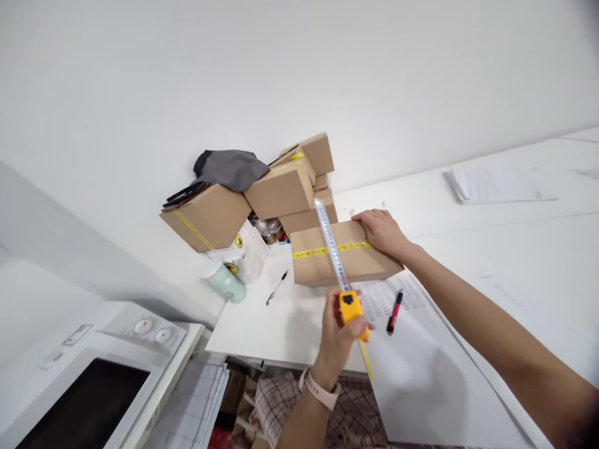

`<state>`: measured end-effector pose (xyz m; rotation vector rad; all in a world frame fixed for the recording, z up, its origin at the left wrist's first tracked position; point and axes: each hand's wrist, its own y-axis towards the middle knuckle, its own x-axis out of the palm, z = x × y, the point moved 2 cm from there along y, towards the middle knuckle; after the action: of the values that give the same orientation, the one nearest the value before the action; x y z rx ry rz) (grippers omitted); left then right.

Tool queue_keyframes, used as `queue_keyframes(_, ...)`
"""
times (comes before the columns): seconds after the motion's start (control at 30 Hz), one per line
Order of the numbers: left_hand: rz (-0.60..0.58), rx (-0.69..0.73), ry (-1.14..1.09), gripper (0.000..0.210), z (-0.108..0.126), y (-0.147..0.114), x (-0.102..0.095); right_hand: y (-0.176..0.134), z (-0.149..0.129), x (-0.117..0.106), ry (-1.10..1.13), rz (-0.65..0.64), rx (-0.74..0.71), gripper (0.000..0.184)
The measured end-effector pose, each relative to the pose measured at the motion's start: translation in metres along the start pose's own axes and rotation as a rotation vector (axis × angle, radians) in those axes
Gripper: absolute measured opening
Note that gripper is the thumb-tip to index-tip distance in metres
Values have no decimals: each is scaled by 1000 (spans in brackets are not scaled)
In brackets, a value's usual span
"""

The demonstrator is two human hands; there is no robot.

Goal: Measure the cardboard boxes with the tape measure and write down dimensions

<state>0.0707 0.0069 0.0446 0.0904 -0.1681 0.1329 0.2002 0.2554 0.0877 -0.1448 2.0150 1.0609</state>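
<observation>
My left hand (340, 327), with a pink watch on its wrist, is closed around a yellow tape measure (352, 312). Its silver blade (332, 249) sticks out away from me, across the cardboard box (322, 268); whether it touches the box I cannot tell. That box lies on the white table and has yellow printed tape along it. My right hand (381, 231) grips the box's far right edge, fingers over the top and partly hidden. Below the box, a printed sheet (397, 296) lies with a red and black pen (395, 312) on it.
Several cardboard boxes (281, 187) are stacked at the back, a grey cloth (234, 168) over them. A mint tumbler (224, 280) and a black-and-clear pen (277, 287) are at the left. A microwave (93, 374) stands lower left. Papers (496, 184) lie at the far right.
</observation>
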Motion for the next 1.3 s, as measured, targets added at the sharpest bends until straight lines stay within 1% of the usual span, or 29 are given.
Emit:
queue_keyframes(0.07, -84, -97, -97, 66, -13, -4, 16, -2, -2, -1, -21, 3, -12, 40)
queue_keyframes(0.17, -111, -149, -155, 68, -25, -5, 25, -5, -4, -2, -43, 6, -28, 44)
queue_keyframes(0.3, -104, -172, -194, 70, -34, -9, 24, -6, -7, -4, -68, -7, -27, 55)
queue_keyframes(0.4, -92, -179, -192, 68, -37, -14, 24, -4, -7, -4, -89, -37, -33, 59)
queue_keyframes(0.7, -102, -202, -189, 68, -41, -23, 27, -7, -1, 1, -97, -31, -102, 60)
queue_keyframes(1.03, -91, -245, -142, 74, -46, -25, 27, -9, -2, 0, -78, -32, -104, 58)
queue_keyframes(1.1, -84, -232, -136, 73, -46, -28, 27, -11, -5, -2, -82, -27, -94, 56)
queue_keyframes(1.2, -59, -142, -113, 72, -44, -41, 22, -16, -10, -6, -101, -2, -24, 51)
queue_keyframes(1.3, 1, -34, 51, 80, -46, -56, 13, -29, -18, -10, -105, 40, 40, 52)
